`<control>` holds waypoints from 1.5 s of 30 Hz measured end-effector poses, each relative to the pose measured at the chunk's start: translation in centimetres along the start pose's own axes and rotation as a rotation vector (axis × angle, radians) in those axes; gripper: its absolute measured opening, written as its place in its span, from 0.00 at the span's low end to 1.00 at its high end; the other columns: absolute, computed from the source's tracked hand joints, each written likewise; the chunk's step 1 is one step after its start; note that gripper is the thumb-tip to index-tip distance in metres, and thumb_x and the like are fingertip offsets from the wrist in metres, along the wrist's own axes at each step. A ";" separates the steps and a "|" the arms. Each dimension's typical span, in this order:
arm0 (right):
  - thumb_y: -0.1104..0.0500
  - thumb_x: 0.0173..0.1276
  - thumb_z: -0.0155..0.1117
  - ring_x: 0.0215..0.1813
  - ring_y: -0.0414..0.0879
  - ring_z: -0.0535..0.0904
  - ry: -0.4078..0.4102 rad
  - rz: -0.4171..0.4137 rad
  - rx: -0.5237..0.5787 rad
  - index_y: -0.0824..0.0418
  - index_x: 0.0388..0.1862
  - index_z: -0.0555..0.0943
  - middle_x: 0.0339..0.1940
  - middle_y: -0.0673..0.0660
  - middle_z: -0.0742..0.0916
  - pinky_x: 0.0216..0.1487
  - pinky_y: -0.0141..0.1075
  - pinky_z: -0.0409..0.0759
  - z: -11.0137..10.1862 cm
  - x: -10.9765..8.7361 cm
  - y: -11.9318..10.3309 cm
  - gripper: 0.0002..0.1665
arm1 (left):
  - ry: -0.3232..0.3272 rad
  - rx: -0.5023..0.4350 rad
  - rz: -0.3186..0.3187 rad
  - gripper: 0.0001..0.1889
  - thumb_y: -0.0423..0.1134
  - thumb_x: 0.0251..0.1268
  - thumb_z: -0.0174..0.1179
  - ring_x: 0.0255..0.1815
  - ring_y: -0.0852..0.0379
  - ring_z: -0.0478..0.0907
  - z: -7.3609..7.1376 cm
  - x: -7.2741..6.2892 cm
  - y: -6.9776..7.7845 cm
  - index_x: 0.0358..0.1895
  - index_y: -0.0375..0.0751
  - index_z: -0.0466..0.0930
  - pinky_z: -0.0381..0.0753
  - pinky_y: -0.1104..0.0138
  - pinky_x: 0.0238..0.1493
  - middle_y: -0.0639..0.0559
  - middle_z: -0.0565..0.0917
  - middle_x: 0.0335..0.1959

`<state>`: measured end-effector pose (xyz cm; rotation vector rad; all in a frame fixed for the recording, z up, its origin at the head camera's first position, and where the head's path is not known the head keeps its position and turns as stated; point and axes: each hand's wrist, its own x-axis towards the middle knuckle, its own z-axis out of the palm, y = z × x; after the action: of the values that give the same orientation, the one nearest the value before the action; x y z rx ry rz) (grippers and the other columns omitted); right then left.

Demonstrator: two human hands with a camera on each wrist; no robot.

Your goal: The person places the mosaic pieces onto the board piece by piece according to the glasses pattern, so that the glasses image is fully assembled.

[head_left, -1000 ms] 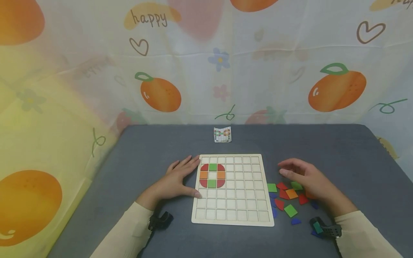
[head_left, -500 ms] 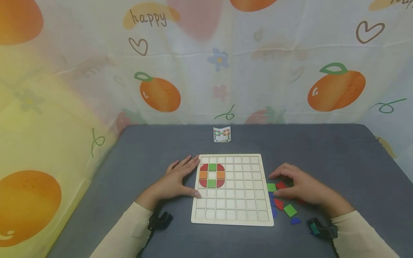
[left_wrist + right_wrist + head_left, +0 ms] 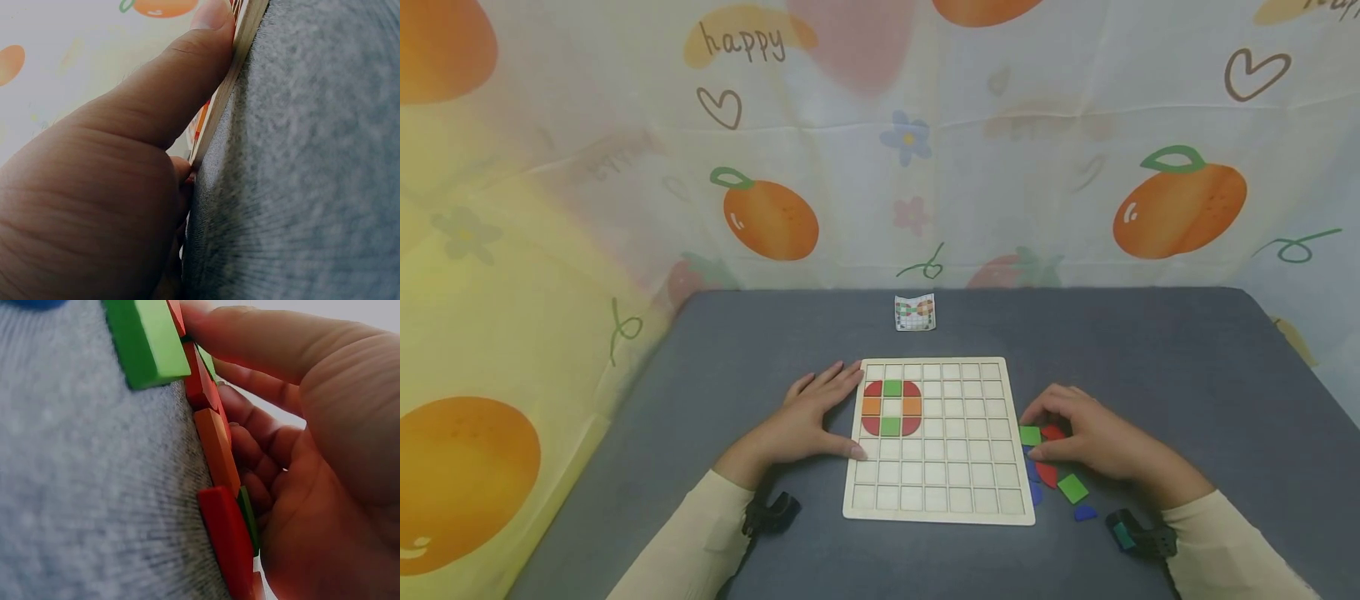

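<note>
A pale wooden grid board (image 3: pixel 940 500) lies on the table. Near its upper left, red, orange and green tiles (image 3: pixel 892 388) form a ring around one bare cell. My left hand (image 3: pixel 805 425) rests along the board's left side, thumb (image 3: pixel 209 19) on its edge and the other fingers stretched along the side. At the board's right edge, my right hand (image 3: pixel 1093 429) reaches down with bent fingers. Its index finger and thumb stand on either side of a green square tile (image 3: pixel 1030 436), fingertips right at its edges. In the right wrist view, the thumb tip hides behind other tiles.
Loose tiles lie under and beside my right hand: a red tile (image 3: pixel 1047 475), a green square (image 3: pixel 1072 488), a blue piece (image 3: pixel 1086 513) and several more partly hidden. A small printed pattern card (image 3: pixel 915 313) lies behind the board. A patterned cloth (image 3: pixel 925 167) hangs beyond the table.
My right hand has moved left and slightly down over the loose tiles, its fingers coming to the green tile by the board. The left hand stays in place.
</note>
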<state>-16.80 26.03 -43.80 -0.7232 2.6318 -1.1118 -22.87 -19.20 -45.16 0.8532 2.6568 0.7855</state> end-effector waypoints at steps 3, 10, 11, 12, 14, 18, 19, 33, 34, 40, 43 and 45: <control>0.50 0.69 0.83 0.50 0.45 0.77 -0.003 0.015 0.040 0.52 0.53 0.85 0.49 0.46 0.82 0.50 0.43 0.79 0.1 0.1 -0.1 0.19 | 0.004 0.001 0.008 0.66 0.70 0.53 0.81 0.90 0.46 0.40 0.0 0.0 0.0 0.90 0.46 0.54 0.36 0.37 0.80 0.56 0.52 0.90; 0.59 0.73 0.78 0.34 0.45 0.80 -0.006 0.083 0.171 0.55 0.50 0.83 0.33 0.50 0.83 0.37 0.41 0.80 0.5 0.3 -0.7 0.13 | 0.007 0.009 0.018 0.66 0.70 0.54 0.80 0.90 0.46 0.41 0.0 0.0 -0.1 0.90 0.46 0.54 0.36 0.37 0.80 0.55 0.52 0.90; 0.59 0.74 0.78 0.33 0.45 0.79 0.007 0.093 0.160 0.55 0.49 0.83 0.31 0.49 0.83 0.36 0.40 0.79 0.5 0.3 -0.8 0.11 | 0.007 0.010 0.018 0.66 0.70 0.54 0.80 0.90 0.46 0.41 0.0 0.0 -0.1 0.90 0.47 0.54 0.36 0.37 0.80 0.55 0.52 0.90; 0.60 0.74 0.77 0.33 0.45 0.79 0.024 0.102 0.149 0.54 0.48 0.84 0.32 0.49 0.83 0.36 0.40 0.79 0.6 0.4 -0.9 0.10 | 0.006 0.010 0.017 0.66 0.70 0.54 0.80 0.90 0.46 0.41 0.0 0.0 -0.1 0.90 0.47 0.54 0.36 0.37 0.80 0.55 0.51 0.90; 0.60 0.74 0.77 0.33 0.45 0.80 0.059 0.121 0.134 0.54 0.47 0.84 0.32 0.48 0.84 0.36 0.40 0.79 0.7 0.5 -1.2 0.09 | 0.005 0.009 0.016 0.66 0.70 0.54 0.80 0.90 0.46 0.40 0.0 0.0 -0.1 0.90 0.47 0.54 0.36 0.37 0.80 0.56 0.51 0.90; 0.61 0.72 0.79 0.38 0.47 0.80 0.157 0.142 0.117 0.56 0.51 0.85 0.38 0.49 0.84 0.38 0.39 0.80 0.9 0.6 -1.8 0.13 | 0.007 0.006 0.015 0.66 0.70 0.54 0.80 0.90 0.46 0.41 0.0 0.0 -0.1 0.90 0.47 0.54 0.36 0.37 0.80 0.55 0.51 0.90; 0.61 0.72 0.79 0.39 0.47 0.80 0.178 0.145 0.124 0.57 0.52 0.84 0.39 0.50 0.84 0.37 0.39 0.80 0.9 0.6 -1.9 0.14 | 0.007 0.005 0.014 0.66 0.70 0.54 0.80 0.90 0.46 0.41 0.0 0.0 -0.1 0.90 0.46 0.54 0.36 0.37 0.80 0.55 0.52 0.90; 0.66 0.75 0.76 0.38 0.49 0.85 0.295 0.122 0.247 0.61 0.55 0.89 0.40 0.52 0.88 0.36 0.37 0.81 2.3 1.8 -3.1 0.13 | 0.000 -0.001 0.001 0.66 0.70 0.54 0.80 0.90 0.46 0.40 -0.1 -0.1 0.0 0.90 0.47 0.54 0.36 0.37 0.80 0.56 0.52 0.90; 0.66 0.75 0.75 0.39 0.49 0.86 0.292 0.114 0.266 0.62 0.56 0.89 0.40 0.52 0.89 0.38 0.37 0.82 2.5 2.0 -3.3 0.13 | -0.002 -0.002 -0.001 0.66 0.70 0.54 0.80 0.90 0.46 0.40 -0.1 -0.1 0.0 0.90 0.47 0.54 0.36 0.37 0.80 0.56 0.52 0.90; 0.65 0.76 0.75 0.42 0.49 0.88 0.290 0.108 0.305 0.61 0.59 0.88 0.45 0.53 0.90 0.40 0.39 0.84 3.3 3.0 -4.2 0.15 | -0.003 0.006 0.002 0.66 0.71 0.54 0.80 0.90 0.46 0.40 -0.1 0.0 -0.1 0.90 0.47 0.54 0.36 0.37 0.80 0.56 0.51 0.90; 0.63 0.75 0.76 0.43 0.47 0.87 0.294 0.133 0.266 0.60 0.58 0.89 0.44 0.51 0.90 0.41 0.40 0.84 3.6 3.5 -4.5 0.15 | -0.002 0.011 0.002 0.66 0.71 0.54 0.79 0.90 0.45 0.40 -0.1 0.0 0.0 0.90 0.47 0.54 0.35 0.36 0.80 0.56 0.52 0.90; 0.63 0.74 0.77 0.43 0.47 0.87 0.290 0.146 0.256 0.59 0.59 0.89 0.43 0.50 0.90 0.42 0.40 0.84 3.8 4.0 -4.7 0.16 | -0.003 0.011 0.000 0.66 0.71 0.54 0.80 0.90 0.45 0.40 -0.1 0.0 0.0 0.90 0.47 0.54 0.35 0.36 0.80 0.55 0.52 0.90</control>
<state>-17.16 18.82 -43.09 -0.3348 2.6401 -1.5718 -22.91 -19.22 -45.07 0.8565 2.6611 0.7704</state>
